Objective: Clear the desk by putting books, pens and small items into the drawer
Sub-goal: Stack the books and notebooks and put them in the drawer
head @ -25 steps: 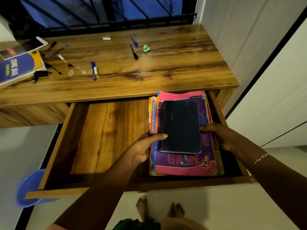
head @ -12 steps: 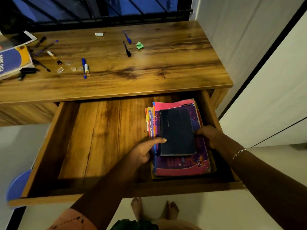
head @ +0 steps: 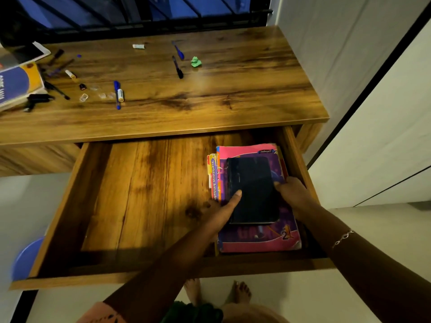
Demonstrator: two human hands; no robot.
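A stack of books lies in the right end of the open wooden drawer [head: 140, 277]. A black notebook [head: 253, 190] tops a pink and purple book [head: 258, 240], with a "Quantitative Aptitude" spine [head: 212, 178] at the left. My left hand [head: 221, 209] grips the stack's left edge, thumb on the black notebook. My right hand [head: 293, 194] grips the right edge beside the drawer wall. On the desk [head: 233, 108] lie a blue pen [head: 117, 94], a black pen [head: 177, 67], another blue pen [head: 178, 51] and a green crumpled scrap [head: 196, 61].
At the desk's left end sit a blue and yellow book [head: 16, 82], a tablet [head: 30, 53], a black clip [head: 38, 99] and several small bits. A white eraser [head: 138, 46] lies near the back. A blue round object [head: 25, 257] stands on the floor left. A wall runs along the right.
The book stack has sunk lower into the drawer's right end between both hands. Both hands keep their hold on its edges.
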